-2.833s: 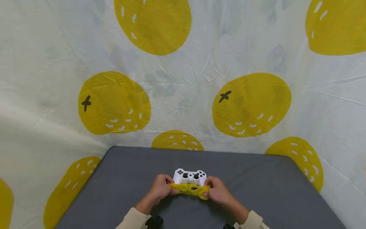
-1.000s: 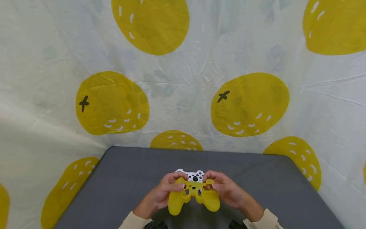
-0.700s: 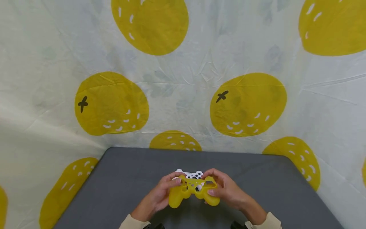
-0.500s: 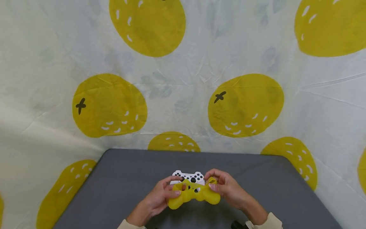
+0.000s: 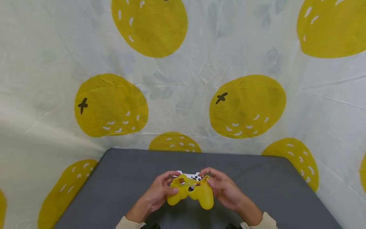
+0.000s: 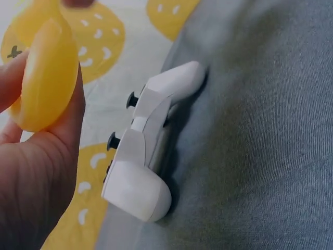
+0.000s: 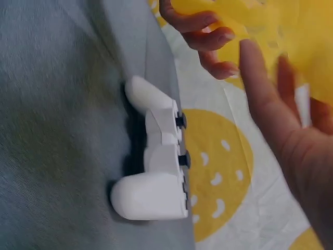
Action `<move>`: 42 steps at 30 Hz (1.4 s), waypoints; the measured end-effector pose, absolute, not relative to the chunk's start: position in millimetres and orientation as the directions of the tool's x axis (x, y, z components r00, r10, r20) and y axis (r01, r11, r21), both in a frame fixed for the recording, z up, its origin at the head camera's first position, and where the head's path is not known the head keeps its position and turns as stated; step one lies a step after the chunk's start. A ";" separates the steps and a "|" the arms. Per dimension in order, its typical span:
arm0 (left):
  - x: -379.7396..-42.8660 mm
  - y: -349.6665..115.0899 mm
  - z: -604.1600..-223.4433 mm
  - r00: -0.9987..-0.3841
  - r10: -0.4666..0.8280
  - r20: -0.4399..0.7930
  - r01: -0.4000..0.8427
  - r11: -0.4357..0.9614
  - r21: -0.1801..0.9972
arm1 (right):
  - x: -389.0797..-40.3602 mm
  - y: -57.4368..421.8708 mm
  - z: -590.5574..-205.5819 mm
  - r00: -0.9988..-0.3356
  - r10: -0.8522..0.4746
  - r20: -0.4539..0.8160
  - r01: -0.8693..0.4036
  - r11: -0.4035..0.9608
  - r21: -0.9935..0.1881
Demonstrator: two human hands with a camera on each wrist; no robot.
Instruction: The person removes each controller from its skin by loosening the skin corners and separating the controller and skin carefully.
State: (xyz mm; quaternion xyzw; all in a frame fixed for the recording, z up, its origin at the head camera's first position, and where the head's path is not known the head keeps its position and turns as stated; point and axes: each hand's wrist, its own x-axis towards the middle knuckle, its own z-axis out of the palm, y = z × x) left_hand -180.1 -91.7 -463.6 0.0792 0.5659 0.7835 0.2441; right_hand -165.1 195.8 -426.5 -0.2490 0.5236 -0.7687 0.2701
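Note:
A yellow silicone controller cover point(image 5: 204, 194) with cut-out holes is held up off the table between both hands. My left hand point(image 5: 157, 192) pinches its left grip, thumb on the front face. At the cover's upper right edge, my right hand point(image 5: 227, 190) pinches it between thumb and fingers. Behind and below lies a white game controller point(image 6: 138, 146) on the table, its black thumbsticks point(image 7: 182, 159) showing in both wrist views. Neither hand touches the controller. In the head view the cover hides most of it.
A dark grey cloth-covered table point(image 5: 137, 165) spreads around the hands. Its far edge meets a white hanging cloth point(image 5: 177, 108) printed with large yellow fruit shapes, which also runs along both sides.
Earlier the cover was bunched low in front of the controller; it was then raised and spread out. In the last half second it tilted, its right grip swinging downward and inward.

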 end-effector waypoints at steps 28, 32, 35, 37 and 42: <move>-172.0 -67.7 -451.4 -0.932 0.324 -0.160 -0.266 -0.316 0.911 | -164.6 204.3 -431.2 -0.974 -0.182 -0.137 0.126 0.072 -0.989; -171.8 -64.4 -453.0 -0.935 0.314 -0.164 -0.267 -0.318 0.910 | -164.9 206.6 -428.0 -0.982 -0.141 -0.124 0.110 0.097 -0.989; -173.3 -60.9 -452.2 -0.935 0.318 -0.157 -0.261 -0.321 0.910 | -166.8 209.4 -426.6 -0.987 -0.115 -0.109 0.098 0.100 -0.990; -174.3 -58.0 -451.2 -0.936 0.317 -0.152 -0.258 -0.326 0.910 | -168.5 211.6 -426.7 -0.990 -0.094 -0.101 0.091 0.104 -0.990; -175.0 -50.5 -451.2 -0.935 0.310 -0.174 -0.274 -0.318 0.908 | -170.9 217.8 -428.4 -0.991 -0.083 -0.108 0.097 0.129 -0.987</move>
